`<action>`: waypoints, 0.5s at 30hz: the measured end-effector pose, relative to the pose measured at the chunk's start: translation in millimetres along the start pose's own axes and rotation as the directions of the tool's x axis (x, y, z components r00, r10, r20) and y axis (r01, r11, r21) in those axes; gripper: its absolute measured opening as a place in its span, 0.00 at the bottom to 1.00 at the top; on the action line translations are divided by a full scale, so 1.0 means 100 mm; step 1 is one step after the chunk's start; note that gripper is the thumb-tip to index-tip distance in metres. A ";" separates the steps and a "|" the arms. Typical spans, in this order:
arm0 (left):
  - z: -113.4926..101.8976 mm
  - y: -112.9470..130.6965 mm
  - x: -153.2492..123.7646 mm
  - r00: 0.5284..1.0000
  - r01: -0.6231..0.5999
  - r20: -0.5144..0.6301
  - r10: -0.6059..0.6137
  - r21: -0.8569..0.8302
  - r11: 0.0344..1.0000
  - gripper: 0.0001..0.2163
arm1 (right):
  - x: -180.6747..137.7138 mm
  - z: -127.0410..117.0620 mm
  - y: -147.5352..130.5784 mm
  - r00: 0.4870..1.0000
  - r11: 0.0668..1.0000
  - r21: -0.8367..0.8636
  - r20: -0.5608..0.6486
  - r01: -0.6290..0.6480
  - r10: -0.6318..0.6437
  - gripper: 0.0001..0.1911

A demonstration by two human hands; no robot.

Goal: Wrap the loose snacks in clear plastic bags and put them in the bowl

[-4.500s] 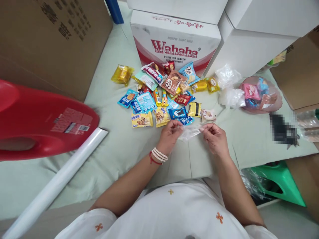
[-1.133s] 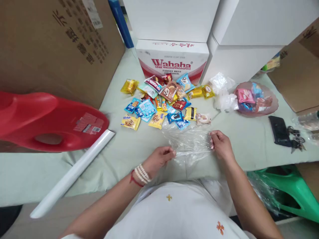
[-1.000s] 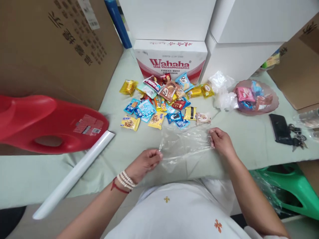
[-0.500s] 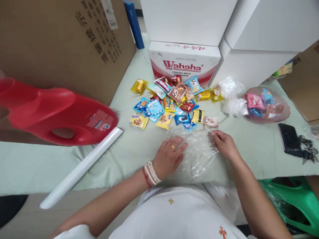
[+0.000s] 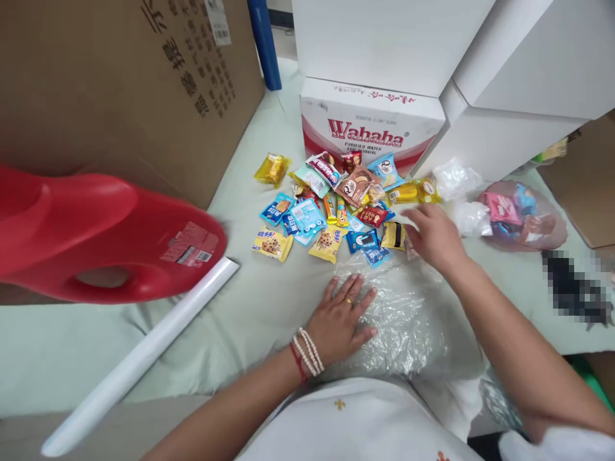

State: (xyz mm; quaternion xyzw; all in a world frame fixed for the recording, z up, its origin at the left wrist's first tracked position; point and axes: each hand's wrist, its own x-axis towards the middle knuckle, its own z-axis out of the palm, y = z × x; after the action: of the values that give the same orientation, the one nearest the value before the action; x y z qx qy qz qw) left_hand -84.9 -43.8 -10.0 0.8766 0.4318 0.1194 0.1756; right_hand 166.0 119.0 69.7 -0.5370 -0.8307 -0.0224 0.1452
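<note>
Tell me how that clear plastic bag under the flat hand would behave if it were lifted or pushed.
The clear plastic bag is wrinkled and lies limp on the cloth, so it would probably flop and crumple rather than hold shape. It looks thin and see-through, so likely very light. The left hand presses it flat; unpinned, it may well slide or shift when nudged.

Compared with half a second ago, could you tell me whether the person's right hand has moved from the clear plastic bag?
Yes. The right hand has left the clear plastic bag and reached forward to the snack packets, toward the Wahaha carton.
</note>
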 end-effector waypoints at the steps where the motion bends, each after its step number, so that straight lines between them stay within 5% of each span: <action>1: 0.00 -0.01 0.00 1.000 0.000 -0.008 0.000 -0.007 1.000 0.34 | 0.28 0.10 -0.13 0.995 0.994 -0.050 -0.004 0.098 -0.098 0.19; 5: -0.01 -0.03 0.00 0.999 0.002 -0.032 -0.002 -0.016 1.000 0.30 | 1.10 0.44 -0.28 0.937 0.933 -0.087 0.054 0.348 -0.344 0.21; 8: 0.00 -0.03 0.01 0.999 0.009 -0.046 -0.010 -0.024 1.000 0.28 | 1.25 0.42 -0.15 0.930 0.932 -0.018 0.069 0.363 -0.361 0.18; 12: 0.03 -0.04 0.02 0.997 0.009 -0.072 -0.011 -0.039 0.999 0.29 | 0.79 -0.08 -0.04 0.984 0.966 0.202 0.042 0.159 -0.171 0.21; 15: 0.07 -0.04 0.02 0.997 0.016 -0.079 -0.019 -0.036 0.999 0.30 | 0.17 -0.45 -0.05 0.955 0.860 0.500 0.290 -0.098 -0.060 0.24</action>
State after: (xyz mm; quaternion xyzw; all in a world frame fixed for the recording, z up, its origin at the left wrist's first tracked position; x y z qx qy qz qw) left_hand -84.0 -41.9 -17.5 0.8641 0.4438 0.1603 0.1749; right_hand 164.8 123.8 117.5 -0.4848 -0.8138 0.2798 0.1561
